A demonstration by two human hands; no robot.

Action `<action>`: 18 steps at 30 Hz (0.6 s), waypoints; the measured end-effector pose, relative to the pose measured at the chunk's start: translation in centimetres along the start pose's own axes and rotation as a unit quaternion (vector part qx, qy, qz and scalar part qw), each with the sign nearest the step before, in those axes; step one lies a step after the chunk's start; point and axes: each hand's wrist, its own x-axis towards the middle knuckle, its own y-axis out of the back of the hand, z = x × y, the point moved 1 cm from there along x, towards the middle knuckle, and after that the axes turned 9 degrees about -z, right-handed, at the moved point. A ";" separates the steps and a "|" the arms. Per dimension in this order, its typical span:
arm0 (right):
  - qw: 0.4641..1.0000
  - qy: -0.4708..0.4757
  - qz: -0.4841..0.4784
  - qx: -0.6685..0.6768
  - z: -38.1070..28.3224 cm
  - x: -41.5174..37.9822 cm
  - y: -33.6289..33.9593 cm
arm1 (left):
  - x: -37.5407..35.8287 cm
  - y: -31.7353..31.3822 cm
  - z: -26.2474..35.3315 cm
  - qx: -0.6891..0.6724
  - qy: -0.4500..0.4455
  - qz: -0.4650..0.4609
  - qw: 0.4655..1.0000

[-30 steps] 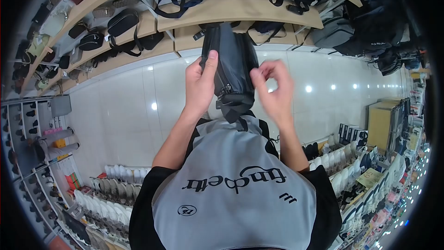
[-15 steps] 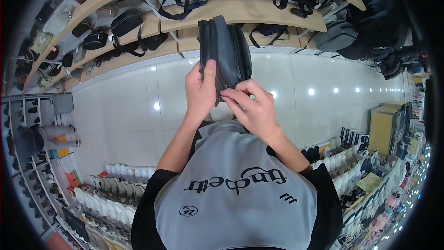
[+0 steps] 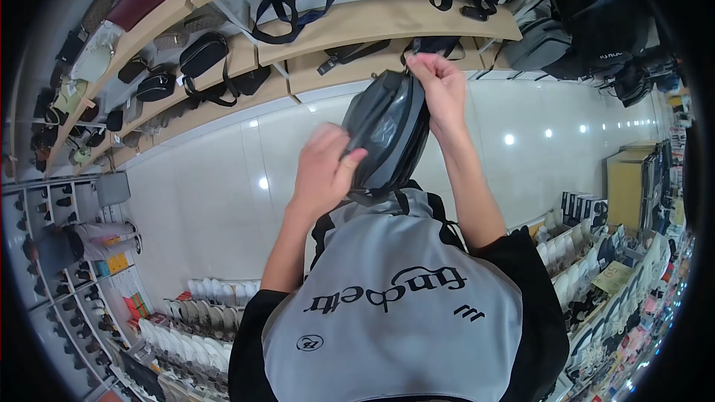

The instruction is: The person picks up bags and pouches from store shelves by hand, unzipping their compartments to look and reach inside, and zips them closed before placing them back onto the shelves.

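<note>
A dark grey bag (image 3: 387,130) with a zipped compartment hangs in front of my chest, tilted, and something shiny like plastic shows on its face. My left hand (image 3: 324,167) is wrapped round the bag's left side, slightly blurred, with the thumb on its front. At the bag's upper right corner, my right hand (image 3: 441,89) pinches its edge or zip between thumb and fingers; the exact part is too small to tell.
Wooden shelves (image 3: 387,21) with bags and straps curve across the top. Rows of white shoes (image 3: 186,342) stand at lower left, and more shoes at lower right. Another person (image 3: 67,246) stands by the racks at far left. A grey backpack (image 3: 540,45) is at upper right.
The bag has moved down and right and now leans the other way. My right hand has gone from the bag's lower end up to its top corner. My left hand has shifted slightly lower.
</note>
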 end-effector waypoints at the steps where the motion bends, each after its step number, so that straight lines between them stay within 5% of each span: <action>1: 0.998 0.003 -0.001 -0.062 0.4 -0.4 0.2 | -0.1 0.3 -0.2 -0.005 -0.004 0.032 0.999; 3: 0.982 0.009 -0.009 -0.188 0.6 -2.6 0.2 | -0.2 0.3 -1.7 -0.241 0.049 0.080 0.966; 6: 0.855 0.385 -0.079 -0.338 -4.7 -6.8 -1.9 | -1.3 0.7 -3.7 -0.410 0.165 0.083 0.893; 9: 0.733 0.406 -0.315 -0.446 -7.9 -9.3 -2.8 | -1.1 2.8 -2.7 -0.471 0.185 0.091 0.858; 12: 0.648 0.339 -0.404 -0.550 -9.1 -10.1 -1.9 | -0.7 4.5 -2.6 -0.489 0.199 0.109 0.842; 15: 0.523 0.434 -0.401 -0.614 -6.5 -11.2 -1.2 | -0.8 5.2 -2.2 -0.496 0.208 0.083 0.839; 18: 0.535 0.443 -0.435 -0.573 -8.6 -11.3 -2.4 | -0.6 4.8 -1.5 -0.546 0.240 0.091 0.797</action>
